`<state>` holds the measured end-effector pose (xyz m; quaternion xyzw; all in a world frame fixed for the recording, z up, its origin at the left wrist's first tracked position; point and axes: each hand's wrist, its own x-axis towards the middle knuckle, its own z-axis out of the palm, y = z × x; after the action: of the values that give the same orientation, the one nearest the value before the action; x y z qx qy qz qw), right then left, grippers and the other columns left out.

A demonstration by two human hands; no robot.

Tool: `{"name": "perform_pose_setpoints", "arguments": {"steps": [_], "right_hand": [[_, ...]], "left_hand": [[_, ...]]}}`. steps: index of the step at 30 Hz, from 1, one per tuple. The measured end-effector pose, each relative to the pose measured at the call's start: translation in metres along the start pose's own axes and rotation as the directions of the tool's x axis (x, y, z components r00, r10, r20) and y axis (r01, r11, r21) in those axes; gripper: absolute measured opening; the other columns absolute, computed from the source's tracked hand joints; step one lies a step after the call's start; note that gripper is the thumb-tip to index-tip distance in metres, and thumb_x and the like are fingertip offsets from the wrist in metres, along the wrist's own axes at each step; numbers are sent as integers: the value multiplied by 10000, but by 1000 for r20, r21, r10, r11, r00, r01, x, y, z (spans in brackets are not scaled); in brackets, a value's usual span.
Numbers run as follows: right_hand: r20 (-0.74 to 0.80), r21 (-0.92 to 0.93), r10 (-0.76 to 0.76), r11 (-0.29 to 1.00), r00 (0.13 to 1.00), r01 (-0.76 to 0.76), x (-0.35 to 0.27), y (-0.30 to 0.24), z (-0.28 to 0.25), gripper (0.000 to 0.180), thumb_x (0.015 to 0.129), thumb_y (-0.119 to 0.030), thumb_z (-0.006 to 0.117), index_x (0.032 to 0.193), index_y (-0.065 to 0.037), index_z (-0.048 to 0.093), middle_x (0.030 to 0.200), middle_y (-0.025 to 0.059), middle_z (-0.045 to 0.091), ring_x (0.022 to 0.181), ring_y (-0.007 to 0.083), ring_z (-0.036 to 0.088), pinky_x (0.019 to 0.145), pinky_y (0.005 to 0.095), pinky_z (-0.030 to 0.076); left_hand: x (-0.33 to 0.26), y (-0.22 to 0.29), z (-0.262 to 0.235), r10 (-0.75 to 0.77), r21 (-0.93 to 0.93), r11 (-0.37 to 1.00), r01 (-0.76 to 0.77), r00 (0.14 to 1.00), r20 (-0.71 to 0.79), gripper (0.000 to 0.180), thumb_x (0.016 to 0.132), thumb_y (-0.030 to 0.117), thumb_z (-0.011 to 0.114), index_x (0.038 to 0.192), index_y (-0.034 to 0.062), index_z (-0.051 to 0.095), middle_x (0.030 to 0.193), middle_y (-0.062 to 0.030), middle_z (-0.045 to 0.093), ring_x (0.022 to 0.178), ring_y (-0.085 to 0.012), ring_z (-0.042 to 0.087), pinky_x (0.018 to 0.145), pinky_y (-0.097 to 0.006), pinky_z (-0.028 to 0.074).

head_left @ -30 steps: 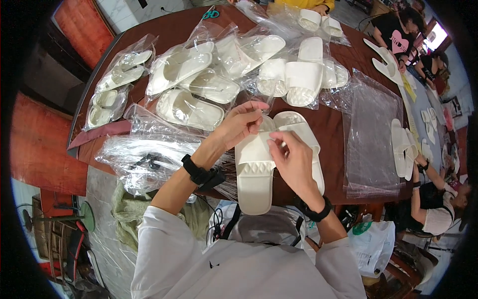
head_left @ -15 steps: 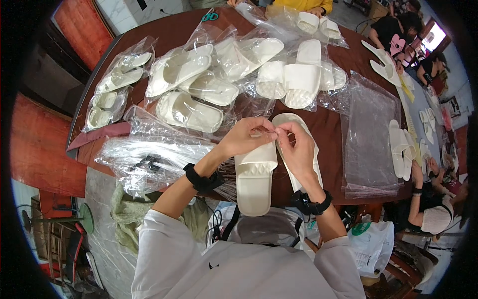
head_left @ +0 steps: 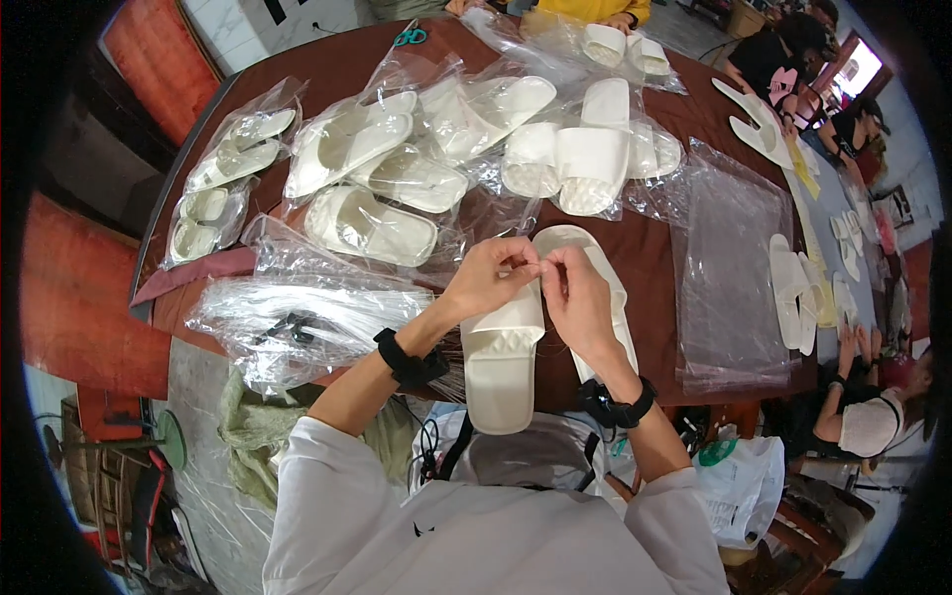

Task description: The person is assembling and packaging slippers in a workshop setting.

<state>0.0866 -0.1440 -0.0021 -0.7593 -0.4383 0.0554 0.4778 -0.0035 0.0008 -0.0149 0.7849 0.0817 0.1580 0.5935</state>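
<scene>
My left hand (head_left: 488,282) and my right hand (head_left: 581,305) meet fingertip to fingertip over a pair of white slippers. Both are closed in a pinch; what lies between the fingers is too small to make out. Beneath my left hand, one slipper (head_left: 500,392) juts over the table's near edge, its sole toward me. The other slipper (head_left: 570,236) lies under my right hand, which partly hides it. Beside my left forearm is a plastic-wrapped bundle of thin clear strands (head_left: 347,305).
Bagged white slippers (head_left: 372,223) cover the far left of the brown table (head_left: 654,327). Flat clear bags (head_left: 734,268) lie to the right, beside another slipper pair (head_left: 785,288). Teal scissors (head_left: 411,37) rest at the far edge. Other people sit around the table.
My hands stay pinched together over the slippers, with only slight finger movement. The whole view has shifted slightly to the left.
</scene>
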Motion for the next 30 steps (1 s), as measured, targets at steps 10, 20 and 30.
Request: {"name": "perform_pose_setpoints", "arguments": {"steps": [10, 20, 30], "right_hand": [[-7, 168, -50, 985, 999, 50, 1, -2, -12, 168, 891, -133, 633, 1006, -42, 551, 888, 121, 619, 714, 252, 634, 570, 337, 486], [17, -205, 24, 979, 1000, -20, -66, 11, -62, 232, 855, -174, 654, 1030, -23, 630, 948, 169, 618, 866, 348, 614, 741, 426, 483], [3, -181, -159, 971, 987, 156, -60, 12, -15, 310, 794, -200, 717, 957, 30, 589, 964, 180, 594, 932, 370, 550, 805, 446, 438]], "left_hand": [[-2, -7, -2, -134, -168, 977, 131, 991, -4, 82, 881, 88, 649, 907, 11, 639, 764, -24, 624, 752, -51, 545, 673, -225, 459], [-30, 32, -35, -168, 245, 960, 135, 979, 119, 1098, 701, 319, 847, 1493, 51, 136, 1231, -208, 521, 1094, -291, 543, 980, -398, 415], [-52, 23, -20, 19, 573, 819, -21, 1000, 10, 889, 607, 329, 820, 1317, -23, 417, 1138, -245, 544, 1040, -415, 509, 918, -452, 411]]}}
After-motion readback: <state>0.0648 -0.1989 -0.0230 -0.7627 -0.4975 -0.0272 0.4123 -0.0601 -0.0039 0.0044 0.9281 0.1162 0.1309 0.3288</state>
